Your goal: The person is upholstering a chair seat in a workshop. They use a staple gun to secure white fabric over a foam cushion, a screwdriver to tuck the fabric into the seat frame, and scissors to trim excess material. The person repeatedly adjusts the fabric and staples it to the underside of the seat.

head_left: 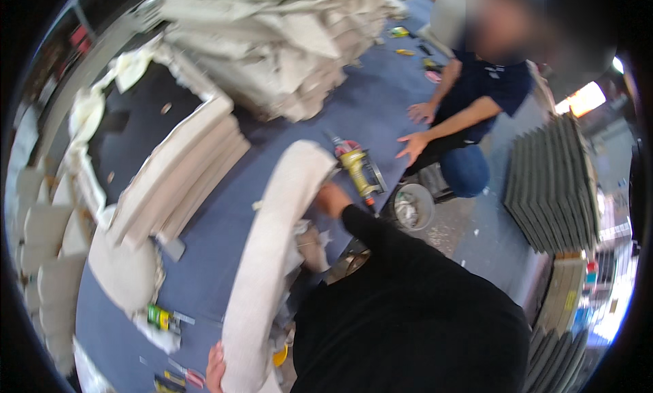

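Cream panel [262, 270] — left fingers [215, 366] grasp its lower edge (right hand [331, 198]: fingers hidden, can't tell) — bare tabletop [207, 264] alongside.

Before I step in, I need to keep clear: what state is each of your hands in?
Left hand: holding the near end of the long, curved cream fabric panel.
Right hand: at the panel's far end, fingers hidden; grip cannot be told.

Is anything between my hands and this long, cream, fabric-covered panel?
Nothing visible. Your left hand holds the long, cream, fabric-covered panel by its lower left edge. Your right hand is beside its upper right edge, fingers hidden, so contact is unclear. The long yellow-and-black tool lies farther right, not between.
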